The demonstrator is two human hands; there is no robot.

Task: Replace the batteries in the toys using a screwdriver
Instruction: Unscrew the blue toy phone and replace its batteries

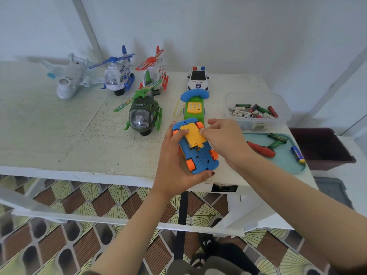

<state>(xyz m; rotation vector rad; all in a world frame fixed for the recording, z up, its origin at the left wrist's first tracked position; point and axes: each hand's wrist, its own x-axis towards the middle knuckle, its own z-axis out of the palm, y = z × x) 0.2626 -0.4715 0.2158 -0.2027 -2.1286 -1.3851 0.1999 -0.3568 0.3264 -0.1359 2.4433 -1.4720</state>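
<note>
We grip the upturned blue plastic orange-wheeled toy (pixel 200 157) in our left hand (pixel 170 165) above the white table's front edge (pixel 99 174), right hand (pixel 224 137) pinching its yellow battery cover (pixel 193 134), which could slip and fall floorward.

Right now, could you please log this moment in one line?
left hand: holds blue toy | right hand: pinches yellow cover | screwdriver: on tray
</note>
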